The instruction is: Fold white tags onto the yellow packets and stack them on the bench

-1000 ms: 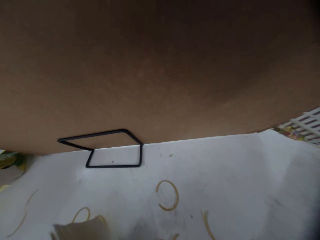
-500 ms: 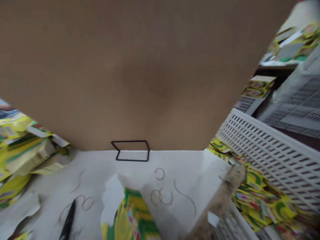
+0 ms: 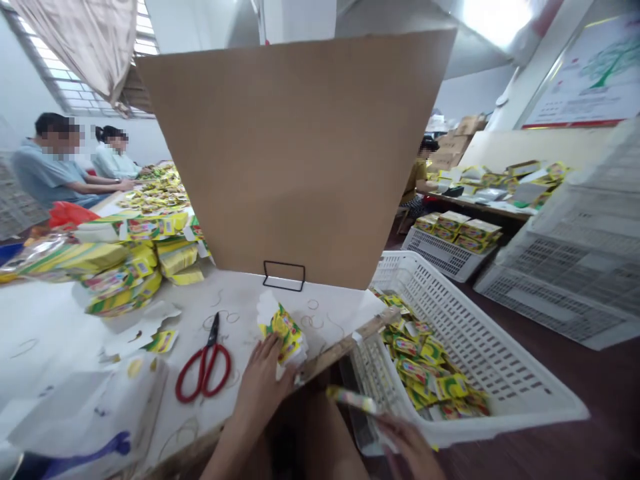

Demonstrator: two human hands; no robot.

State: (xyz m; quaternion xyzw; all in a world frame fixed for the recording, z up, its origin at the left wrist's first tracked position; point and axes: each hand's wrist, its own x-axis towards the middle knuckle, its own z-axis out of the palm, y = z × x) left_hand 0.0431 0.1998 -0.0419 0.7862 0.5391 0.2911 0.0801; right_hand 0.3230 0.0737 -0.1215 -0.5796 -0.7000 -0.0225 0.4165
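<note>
- Left hand: fingers closed on yellow-green printed card carton, left of white slatted plastic crate; light pressure probably spares the card.
- Right hand: grips slim yellow-and-white packet, blurred, at the crate's near left side.

A white-topped table carries red-handled scissors, thin loose bands, torn white paper and piled yellow packs. A brown board stands upright farther back, a black wire stand at its foot.
</note>
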